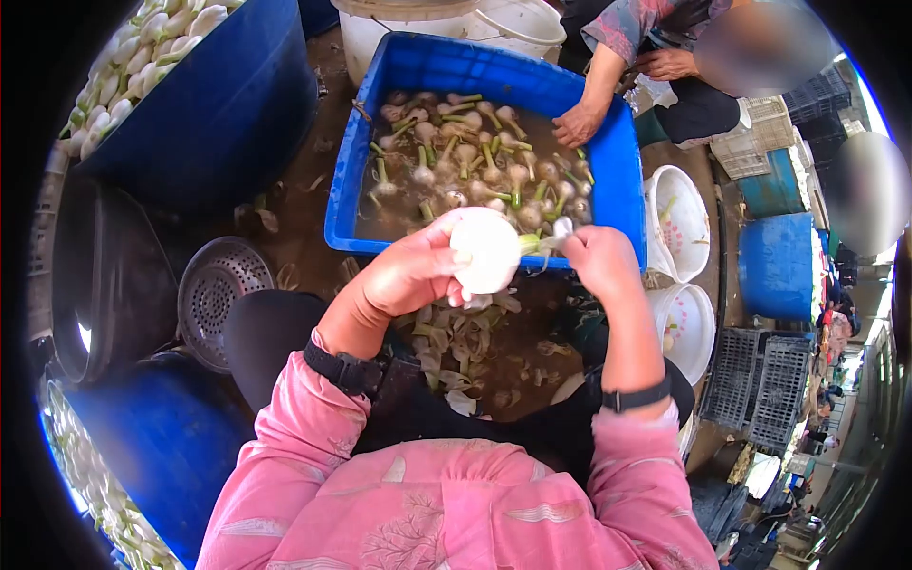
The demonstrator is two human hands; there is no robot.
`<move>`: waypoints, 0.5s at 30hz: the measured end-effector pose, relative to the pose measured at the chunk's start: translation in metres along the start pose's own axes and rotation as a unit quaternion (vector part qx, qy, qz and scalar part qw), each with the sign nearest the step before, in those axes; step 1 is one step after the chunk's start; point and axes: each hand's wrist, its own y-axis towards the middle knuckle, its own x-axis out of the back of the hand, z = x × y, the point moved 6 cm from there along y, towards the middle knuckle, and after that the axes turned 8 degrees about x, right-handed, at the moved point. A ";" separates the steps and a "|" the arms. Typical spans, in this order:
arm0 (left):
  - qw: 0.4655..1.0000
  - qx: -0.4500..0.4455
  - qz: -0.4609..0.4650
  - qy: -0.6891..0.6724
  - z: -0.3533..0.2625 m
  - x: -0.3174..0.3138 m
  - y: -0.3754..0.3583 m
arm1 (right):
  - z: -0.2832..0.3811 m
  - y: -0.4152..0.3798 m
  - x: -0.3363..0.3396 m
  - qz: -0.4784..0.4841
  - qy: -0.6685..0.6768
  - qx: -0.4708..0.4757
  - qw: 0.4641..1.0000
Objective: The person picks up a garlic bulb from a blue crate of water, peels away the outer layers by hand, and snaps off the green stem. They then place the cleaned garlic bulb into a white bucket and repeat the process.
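A large white bulb (489,251), apparently garlic, is held in my left hand (410,270) just over the near edge of the blue tub (501,61). Its short green stem points right, toward my right hand (602,260). The fingers of my right hand are closed around pale, loose skin (560,231) beside the stem; a small whitish shape at the fingertips is unclear. Many bulbs with green stems (465,157) float in the tub's murky water. Peeled skins (453,344) lie on the ground below my hands.
Another person's hand (579,123) reaches into the tub at its right side. White buckets (682,223) stand to the right. A metal colander (220,290) is at the left, below a big blue container (223,114) of white bulbs.
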 end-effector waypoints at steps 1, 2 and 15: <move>0.999 0.013 0.015 -0.031 0.000 0.002 -0.001 | -0.013 -0.001 -0.016 0.053 0.037 -0.026 0.998; 0.997 0.021 0.030 -0.063 -0.001 0.007 -0.001 | -0.025 -0.001 -0.032 0.105 0.072 -0.049 0.991; 0.783 -0.178 -0.221 0.554 -0.009 0.010 0.009 | 0.063 -0.007 -0.019 -0.016 0.118 0.110 0.987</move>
